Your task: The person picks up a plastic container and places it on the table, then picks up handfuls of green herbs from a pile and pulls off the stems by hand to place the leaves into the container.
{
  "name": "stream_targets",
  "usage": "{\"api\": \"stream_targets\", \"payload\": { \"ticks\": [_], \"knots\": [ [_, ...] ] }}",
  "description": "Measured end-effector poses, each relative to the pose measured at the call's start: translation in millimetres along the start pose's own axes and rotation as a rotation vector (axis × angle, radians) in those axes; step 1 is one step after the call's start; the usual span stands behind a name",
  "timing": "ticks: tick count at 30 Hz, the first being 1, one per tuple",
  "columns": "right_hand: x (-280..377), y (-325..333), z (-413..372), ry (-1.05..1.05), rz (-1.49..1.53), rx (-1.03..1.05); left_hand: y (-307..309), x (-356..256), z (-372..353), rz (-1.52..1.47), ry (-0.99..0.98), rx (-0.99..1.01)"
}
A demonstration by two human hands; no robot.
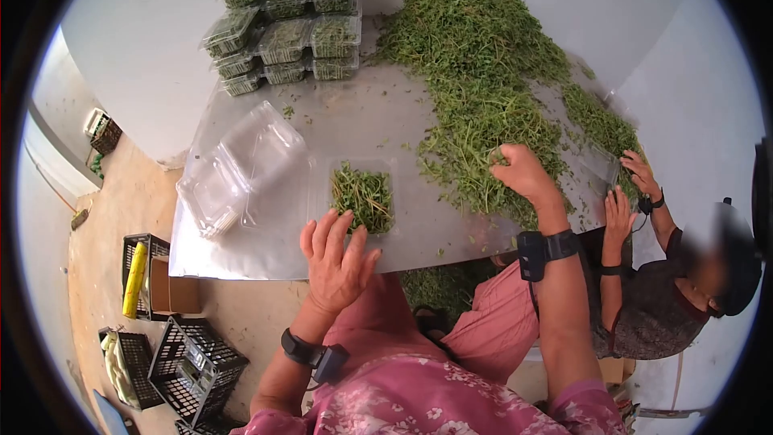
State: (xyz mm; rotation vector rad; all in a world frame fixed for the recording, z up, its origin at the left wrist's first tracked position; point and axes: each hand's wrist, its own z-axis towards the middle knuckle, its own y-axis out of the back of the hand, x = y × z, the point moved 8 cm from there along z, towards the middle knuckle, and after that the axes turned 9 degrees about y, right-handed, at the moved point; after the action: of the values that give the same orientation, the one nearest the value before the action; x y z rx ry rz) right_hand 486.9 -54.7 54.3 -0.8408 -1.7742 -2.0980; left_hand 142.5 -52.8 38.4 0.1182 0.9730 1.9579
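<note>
My left hand has its fingers spread, with the fingertips at the near edge of an open clear plastic clamshell box. Cut leafy green sprigs fill the box's base. My right hand is closed in a pinch at the near part of a large pile of leafy greens, with a bit of green showing between thumb and fingers. Left of the box lies a stack of open, nested clear clamshells holding no greens. Closed clamshells packed with greens stand stacked at the back left.
The metal table ends close to my lap. At right, a co-worker's hands are near a clear box and more greens. Black plastic crates, a cardboard box and a yellow roll are on the floor at left.
</note>
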Motion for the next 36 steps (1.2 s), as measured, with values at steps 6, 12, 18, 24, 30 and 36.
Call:
{"api": "stream_targets", "payload": {
  "ticks": [6, 12, 18, 24, 30, 36],
  "knots": [
    [-8, 1, -4, -0.047, 0.167, -0.075, 3, -1, 3, 0.005, 0.019, -0.013],
    [-4, 7, 1, 0.028, -0.075, -0.159, 2, -2, 2, 0.001, 0.012, -0.017],
    [12, -18, 3, -0.09, -0.296, 0.04, -1, -2, 1, 0.0, -0.015, -0.001],
    [11, -38, -3, -0.111, -0.406, 0.106, 2, -3, 4, -0.008, -0.013, -0.017],
    [6, -40, -6, -0.059, -0.388, 0.047, 3, -4, 4, -0.013, -0.019, -0.019],
    [6, -2, -7, 0.017, -0.092, -0.103, 3, -4, 4, -0.026, -0.026, -0.031]
  ]
}}
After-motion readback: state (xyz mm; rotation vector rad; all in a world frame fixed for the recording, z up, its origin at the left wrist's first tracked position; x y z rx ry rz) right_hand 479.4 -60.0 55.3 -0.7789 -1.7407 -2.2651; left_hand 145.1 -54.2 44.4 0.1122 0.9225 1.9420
